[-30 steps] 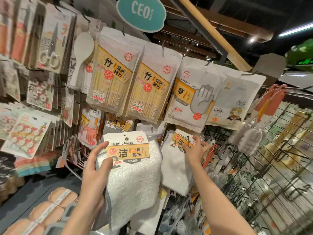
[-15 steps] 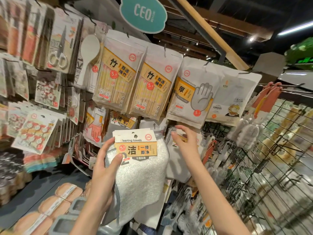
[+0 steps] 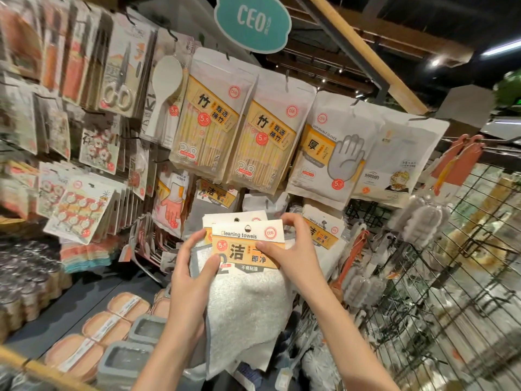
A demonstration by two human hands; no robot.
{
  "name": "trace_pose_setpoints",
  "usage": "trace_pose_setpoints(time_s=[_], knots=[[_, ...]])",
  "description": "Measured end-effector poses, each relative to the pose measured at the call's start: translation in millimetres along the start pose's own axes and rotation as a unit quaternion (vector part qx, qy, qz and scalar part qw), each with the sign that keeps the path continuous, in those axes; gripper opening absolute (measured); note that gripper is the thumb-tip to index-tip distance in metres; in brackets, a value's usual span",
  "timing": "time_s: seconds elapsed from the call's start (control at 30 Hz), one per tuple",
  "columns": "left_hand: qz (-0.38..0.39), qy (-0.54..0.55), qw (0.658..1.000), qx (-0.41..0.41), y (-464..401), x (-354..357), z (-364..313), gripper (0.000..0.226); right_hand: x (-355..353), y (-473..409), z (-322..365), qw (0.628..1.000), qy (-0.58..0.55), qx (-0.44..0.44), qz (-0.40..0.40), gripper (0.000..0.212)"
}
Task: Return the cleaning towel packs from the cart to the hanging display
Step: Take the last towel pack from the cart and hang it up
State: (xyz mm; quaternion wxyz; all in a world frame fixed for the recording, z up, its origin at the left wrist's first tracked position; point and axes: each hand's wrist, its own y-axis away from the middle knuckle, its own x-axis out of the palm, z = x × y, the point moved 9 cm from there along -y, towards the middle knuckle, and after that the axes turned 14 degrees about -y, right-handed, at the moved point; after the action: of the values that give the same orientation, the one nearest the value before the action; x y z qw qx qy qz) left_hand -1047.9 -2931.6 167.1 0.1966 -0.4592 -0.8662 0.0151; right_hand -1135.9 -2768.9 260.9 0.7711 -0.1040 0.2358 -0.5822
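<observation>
- Both hands are up in front of the hanging display, and between them is a cleaning towel pack (image 3: 248, 292), white fluffy cloth drooping below its paper header card (image 3: 246, 244).
- The left hand (image 3: 191, 266) holds the pack at its left edge: thumb curled over the front just beside the header card's lower left corner, fingers wrapped round behind.
- The right hand (image 3: 290, 255) pinches the header card at its right side, thumb lying across the orange label, fingers curled over the card's top right corner.
- The card reads "Cleaning towels", with a round hang hole at the top middle and a 5.9 price dot on the left.
- Right behind it sits a second header card (image 3: 225, 217) of the same kind, its top edge peeking out above and to the left; whether it already hangs on a hook I cannot tell.
- Just to the right, another towel pack (image 3: 324, 232) hangs on the display, partly hidden by the right hand.
- Overhead hang two bamboo stick packs (image 3: 236, 139) side by side, and to their right a disposable gloves pack (image 3: 329, 156) with a grey hand printed on it.
- Upper left there is a carded pair of scissors (image 3: 121, 77) and a white rice paddle (image 3: 163, 91).
- A teal CEO sign (image 3: 252, 22) sits at the very top.
- Far right, a black wire grid panel (image 3: 451, 277) carries bottle brushes (image 3: 420, 218) with orange handles.
- Down at lower left, lidded containers (image 3: 112, 328) lie on the shelf.
</observation>
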Motion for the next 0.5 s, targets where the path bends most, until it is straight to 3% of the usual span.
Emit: trace_pose_setpoints(time_s=[0.3, 0.5], knots=[[0.022, -0.015, 1.0, -0.007, 1, 3, -9, 0.027, -21, -9, -7, 0.985, -0.161, 0.058, -0.04, 0.043], [0.003, -0.027, 1.0, 0.005, 3, 1, -6, 0.022, -37, -5, -2, 0.994, -0.081, 0.029, -0.072, 0.043]])
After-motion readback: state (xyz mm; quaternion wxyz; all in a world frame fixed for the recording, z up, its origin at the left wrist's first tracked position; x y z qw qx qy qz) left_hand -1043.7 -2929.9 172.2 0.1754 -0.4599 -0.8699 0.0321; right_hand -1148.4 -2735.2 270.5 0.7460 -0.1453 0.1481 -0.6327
